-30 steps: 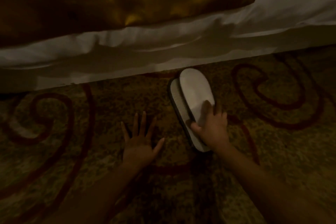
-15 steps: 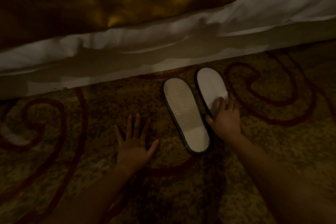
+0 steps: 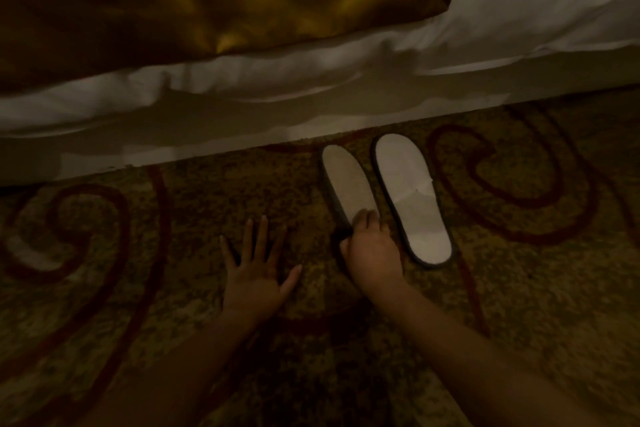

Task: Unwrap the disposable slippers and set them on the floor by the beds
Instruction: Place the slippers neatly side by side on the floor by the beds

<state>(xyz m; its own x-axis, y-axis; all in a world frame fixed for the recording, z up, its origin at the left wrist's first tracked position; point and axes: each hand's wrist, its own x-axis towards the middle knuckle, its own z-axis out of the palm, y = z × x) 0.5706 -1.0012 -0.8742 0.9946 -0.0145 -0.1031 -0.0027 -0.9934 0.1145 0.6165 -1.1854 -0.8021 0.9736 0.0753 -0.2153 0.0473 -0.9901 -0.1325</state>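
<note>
Resting flat on the patterned carpet, left hand with fingers spread, heel end of one white slipper gripped by the right hand, second slipper laid just beside, toes towards the white bed sheet, gold runner beyond.

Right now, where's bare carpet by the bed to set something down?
Free: patterned brown carpet left of the spread left hand, up to the white bed skirt, and right of the free white fabric slipper. Crowded: strip between it and the gripped white fabric slipper under the right hand.
</note>
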